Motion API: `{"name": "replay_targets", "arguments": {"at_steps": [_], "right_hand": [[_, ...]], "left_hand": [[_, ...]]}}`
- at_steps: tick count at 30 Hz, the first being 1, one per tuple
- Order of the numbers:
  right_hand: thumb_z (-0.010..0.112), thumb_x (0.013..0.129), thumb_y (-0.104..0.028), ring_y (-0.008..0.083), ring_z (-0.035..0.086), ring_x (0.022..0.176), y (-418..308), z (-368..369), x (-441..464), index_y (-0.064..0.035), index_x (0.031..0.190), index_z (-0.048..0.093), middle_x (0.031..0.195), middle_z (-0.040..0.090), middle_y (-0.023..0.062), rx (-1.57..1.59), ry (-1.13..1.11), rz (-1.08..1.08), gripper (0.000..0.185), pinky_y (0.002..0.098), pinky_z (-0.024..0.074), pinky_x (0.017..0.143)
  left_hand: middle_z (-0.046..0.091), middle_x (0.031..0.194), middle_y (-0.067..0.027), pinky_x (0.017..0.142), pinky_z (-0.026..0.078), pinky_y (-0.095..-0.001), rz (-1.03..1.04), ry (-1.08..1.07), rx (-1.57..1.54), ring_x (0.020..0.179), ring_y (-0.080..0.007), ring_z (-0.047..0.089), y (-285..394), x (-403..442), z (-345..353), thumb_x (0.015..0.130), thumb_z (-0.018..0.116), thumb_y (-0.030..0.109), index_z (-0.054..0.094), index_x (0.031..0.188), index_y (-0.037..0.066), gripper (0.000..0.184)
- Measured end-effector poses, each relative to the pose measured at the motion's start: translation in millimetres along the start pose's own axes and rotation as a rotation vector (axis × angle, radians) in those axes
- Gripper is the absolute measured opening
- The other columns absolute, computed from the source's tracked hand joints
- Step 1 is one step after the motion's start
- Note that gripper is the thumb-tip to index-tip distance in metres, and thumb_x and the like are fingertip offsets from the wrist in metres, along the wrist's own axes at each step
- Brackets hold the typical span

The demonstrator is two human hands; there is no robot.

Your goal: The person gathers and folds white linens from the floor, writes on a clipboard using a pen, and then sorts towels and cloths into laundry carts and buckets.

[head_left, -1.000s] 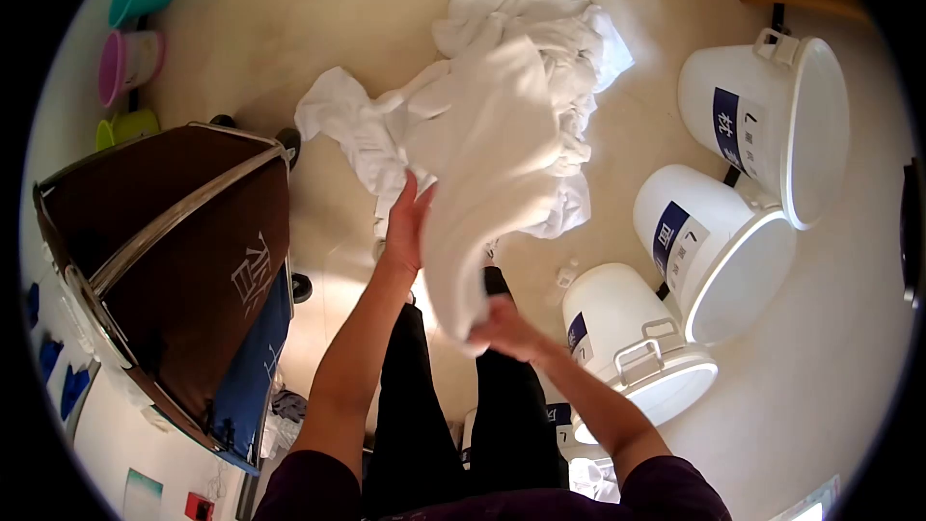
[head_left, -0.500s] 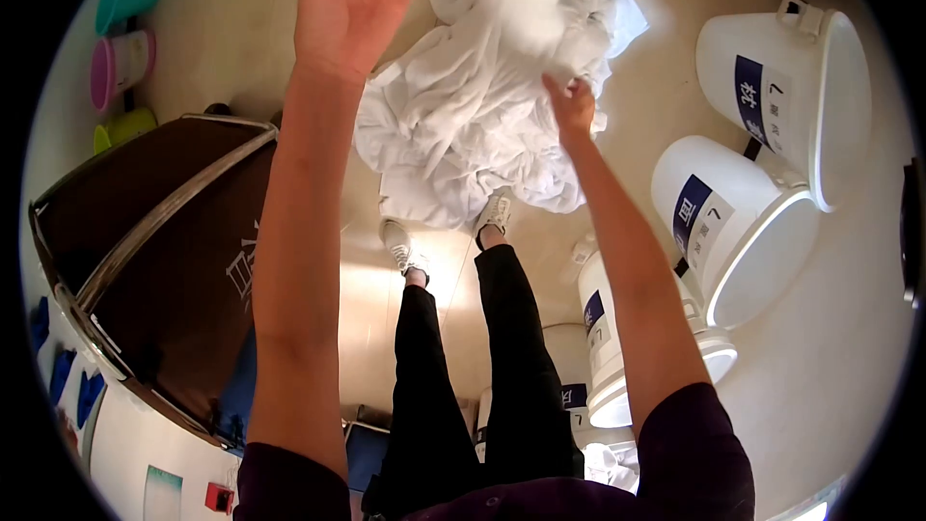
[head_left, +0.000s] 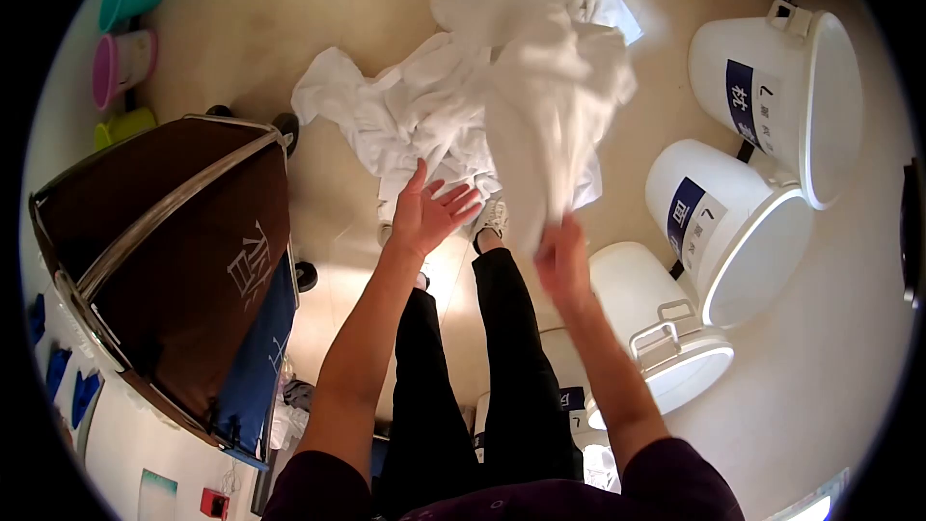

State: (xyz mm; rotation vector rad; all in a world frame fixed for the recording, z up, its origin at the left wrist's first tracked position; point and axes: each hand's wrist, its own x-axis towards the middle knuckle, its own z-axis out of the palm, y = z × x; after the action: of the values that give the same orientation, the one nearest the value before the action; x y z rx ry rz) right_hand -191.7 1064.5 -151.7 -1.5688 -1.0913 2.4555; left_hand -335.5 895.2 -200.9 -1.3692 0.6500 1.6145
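White cloth (head_left: 405,96) lies heaped and crumpled on the pale floor (head_left: 260,10), ahead of the person's feet, and we see one long piece, the held cloth (head_left: 550,87), stretching over that heap and narrowing down toward the right hand (head_left: 564,256). To the left stands a large brown fabric cart (head_left: 183,270) with a blue panel, and along the right side we find a row of white bins (head_left: 733,241) with dark blue labels.

Both arms reach forward from dark short sleeves. We see the left forearm (head_left: 362,333) angled up and inward, its elbow slightly bent; the right forearm (head_left: 608,352) slants inward from the other side, the right hand sitting a little lower in the view than the left hand (head_left: 431,215). That left hand is spread and holds nothing, palm turned up, thumb pointing forward, fingers reaching toward the held cloth but apart from it. The right hand is curled into a fist around the near end of the held cloth; motion blurs it, so we cannot tell quite how the fingers are set. Between the hands, we notice a light laced shoe (head_left: 492,219) beside the heap.
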Motion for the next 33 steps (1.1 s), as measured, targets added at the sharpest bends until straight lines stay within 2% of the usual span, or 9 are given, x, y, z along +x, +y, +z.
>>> {"name": "replay_targets", "arguments": {"at_steps": [3,7,12,15,21,25,27,30,33], "right_hand": [[0.047,0.079,0.002,0.0136,0.063,0.081,-27.6,9.6,-130.0,0.0027,0.121,0.057,0.086,0.065,0.0053,0.121,0.139,0.423,0.043,0.0251,0.0483,0.067],[0.058,0.073,0.002,0.0185,0.065,0.095,-30.5,-27.4,-197.7,0.0021,0.113,0.065,0.097,0.068,0.0079,0.249,-0.434,0.592,0.04,0.0284,0.0513,0.077],[0.054,0.066,-0.004,0.0201,0.061,0.067,-49.6,0.0,-180.4,0.0025,0.092,0.064,0.078,0.064,0.0096,-0.232,-0.61,0.195,0.029,0.0285,0.0474,0.064],[0.057,0.066,-0.006,0.0351,0.064,0.072,-34.4,44.4,-201.4,-0.0051,0.09,0.063,0.075,0.064,0.0159,-1.141,-0.81,-0.123,0.025,0.0441,0.049,0.064],[0.066,0.064,-0.015,0.0416,0.065,0.077,26.7,125.5,-238.4,-0.0032,0.081,0.064,0.077,0.066,0.0188,-1.215,-1.287,0.054,0.02,0.0495,0.0505,0.068],[0.064,0.068,-0.016,0.0418,0.063,0.07,42.7,198.5,-290.0,0.0007,0.077,0.06,0.07,0.062,0.0196,-0.725,-1.662,-0.244,0.019,0.0504,0.049,0.067],[0.061,0.076,-0.013,0.0386,0.064,0.074,81.7,209.5,-334.8,0.0042,0.085,0.062,0.08,0.065,0.0208,-0.372,-1.446,-0.309,0.019,0.046,0.0501,0.068],[0.059,0.078,-0.009,0.0381,0.064,0.078,130.3,210.0,-361.3,0.0019,0.098,0.065,0.086,0.066,0.0202,-0.35,-1.464,-0.258,0.024,0.046,0.0497,0.07],[0.062,0.082,-0.011,0.0364,0.057,0.109,87.9,187.5,-295.2,-0.0004,0.118,0.061,0.113,0.062,0.02,-0.44,-1.552,-0.232,0.038,0.0453,0.0445,0.092]], "left_hand": [[0.041,0.139,-0.0212,0.109,0.037,-0.0529,-0.095,0.032,-0.095,0.134,-0.0387,0.037,-9.6,-0.1,-0.8,0.088,0.07,0.045,0.021,0.149,0.006,0.087],[0.061,0.115,-0.0052,0.082,0.053,-0.037,-0.023,-0.289,0.44,0.098,-0.0229,0.062,-27.9,19.8,-28.4,0.094,0.063,0.026,0.053,0.129,0.007,0.041],[0.067,0.106,-0.0065,0.083,0.053,-0.0309,-0.237,-0.461,0.347,0.094,-0.0163,0.065,-35.7,-60.5,31.9,0.09,0.058,0.014,0.06,0.123,0.004,0.035],[0.063,0.091,-0.0031,0.077,0.052,-0.0311,0.331,-0.173,0.588,0.083,-0.0148,0.062,4.8,-63.7,-1.8,0.083,0.062,0.015,0.062,0.109,0.005,0.028],[0.06,0.117,-0.0181,0.097,0.045,-0.0414,1.686,0.151,1.986,0.109,-0.0291,0.058,56.8,-103.7,-12.0,0.081,0.074,0.027,0.051,0.129,0.002,0.059],[0.025,0.155,-0.0257,0.118,0.024,-0.0403,0.173,-0.114,1.851,0.145,-0.038,0.024,-28.1,-47.3,-11.0,0.07,0.075,0.064,0.02,0.151,-0.006,0.12],[0.007,0.158,-0.0304,0.12,0.018,-0.0412,-0.021,-0.134,2.101,0.147,-0.044,0.011,-77.8,-18.7,-53.3,0.062,0.081,0.059,-0.003,0.151,-0.007,0.14],[0.061,0.114,-0.0289,0.087,0.051,-0.0373,-0.091,-0.047,1.996,0.106,-0.0359,0.064,-103.6,0.2,-136.9,0.064,0.081,0.026,0.038,0.135,-0.01,0.09],[0.068,0.089,-0.0177,0.072,0.052,-0.0349,0.06,-0.347,1.841,0.079,-0.0261,0.067,-76.8,-50.1,-136.0,0.072,0.074,0.019,0.063,0.099,-0.006,0.038]]}}
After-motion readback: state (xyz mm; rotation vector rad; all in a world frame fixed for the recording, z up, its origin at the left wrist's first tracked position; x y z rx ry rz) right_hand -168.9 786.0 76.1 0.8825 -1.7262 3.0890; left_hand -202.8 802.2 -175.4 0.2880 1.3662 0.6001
